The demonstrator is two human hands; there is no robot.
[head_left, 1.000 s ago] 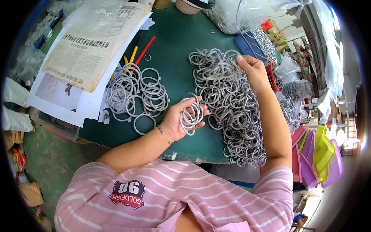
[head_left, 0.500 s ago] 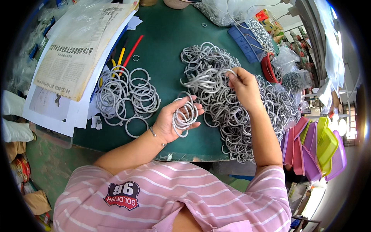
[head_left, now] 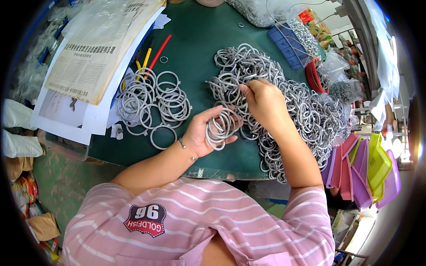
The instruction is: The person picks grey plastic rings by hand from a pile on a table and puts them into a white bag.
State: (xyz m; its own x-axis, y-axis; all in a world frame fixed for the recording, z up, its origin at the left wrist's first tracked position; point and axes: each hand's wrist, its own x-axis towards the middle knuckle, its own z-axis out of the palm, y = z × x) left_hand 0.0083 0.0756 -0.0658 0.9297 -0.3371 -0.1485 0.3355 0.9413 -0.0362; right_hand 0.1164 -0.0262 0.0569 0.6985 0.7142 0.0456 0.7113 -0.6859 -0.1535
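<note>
My left hand (head_left: 202, 132) is palm up above the table's near part, its fingers curled round several grey metal rings (head_left: 223, 129) lying in the palm. To its right, my right hand (head_left: 267, 105) is over a large heap of similar rings (head_left: 306, 116), thumb and fingers pinched together. Whether a ring is between those fingertips is hard to make out, since rings of the heap lie right behind them. Left of my left hand lies a looser group of grey rings (head_left: 135, 104), each with a small joint piece on it. One single ring (head_left: 163, 137) is at that group's near edge.
A red-handled tool (head_left: 160, 53) and a yellow-handled one (head_left: 147, 58) lie behind the loose rings. Newspaper and white sheets (head_left: 84, 66) cover the left side. At the far right stand a blue bin (head_left: 288, 46) and a red container (head_left: 314, 77). Coloured plastic trays (head_left: 361, 170) are stacked beyond.
My right hand has moved left and slightly nearer, towards my left hand, from a ring it pinched at the heap. The whole view has shifted slightly.
</note>
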